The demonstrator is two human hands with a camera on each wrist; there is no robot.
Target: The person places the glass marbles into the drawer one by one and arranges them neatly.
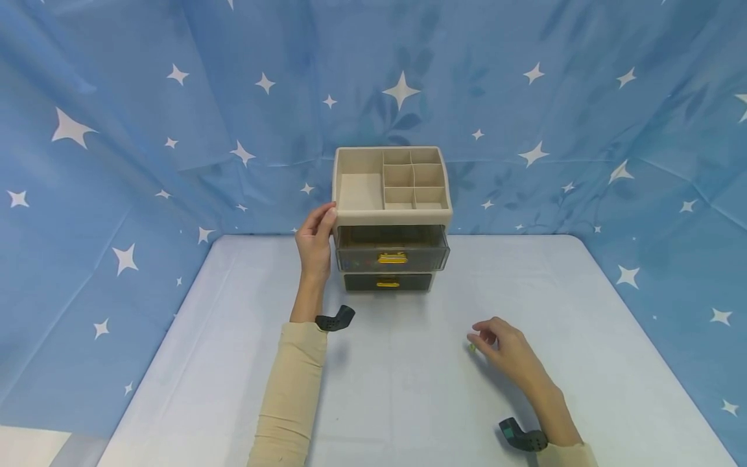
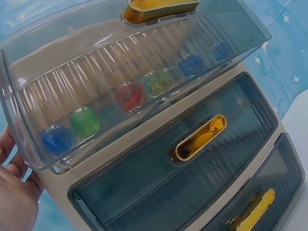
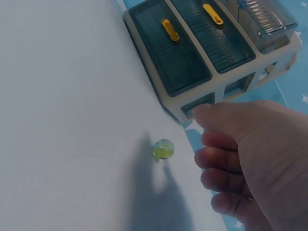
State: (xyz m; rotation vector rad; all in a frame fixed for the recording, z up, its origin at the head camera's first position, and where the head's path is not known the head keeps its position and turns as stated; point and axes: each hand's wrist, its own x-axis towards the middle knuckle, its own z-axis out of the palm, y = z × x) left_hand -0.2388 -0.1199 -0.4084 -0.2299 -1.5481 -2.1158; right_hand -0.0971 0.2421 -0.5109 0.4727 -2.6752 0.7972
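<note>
A cream desktop organizer point(image 1: 392, 218) with smoky clear drawers stands at the back of the table. My left hand point(image 1: 315, 243) grips its upper left side, thumb toward the front. The top drawer point(image 2: 139, 62) is pulled out, and several glass marbles, including a green marble point(image 2: 85, 122) and a red marble point(image 2: 130, 96), lie behind its clear front. Well to the right and nearer me, my right hand point(image 1: 506, 350) hovers with bent, parted fingers and nothing between them. A clear yellow-green marble point(image 3: 163, 149) lies on the table just below its fingertips.
Two lower drawers, among them the middle drawer point(image 2: 173, 159), are closed and have gold handles. The organizer's top has a large open compartment point(image 1: 360, 191) beside several small ones. A blue star-printed curtain point(image 1: 245, 97) hangs behind the white table point(image 1: 397, 389).
</note>
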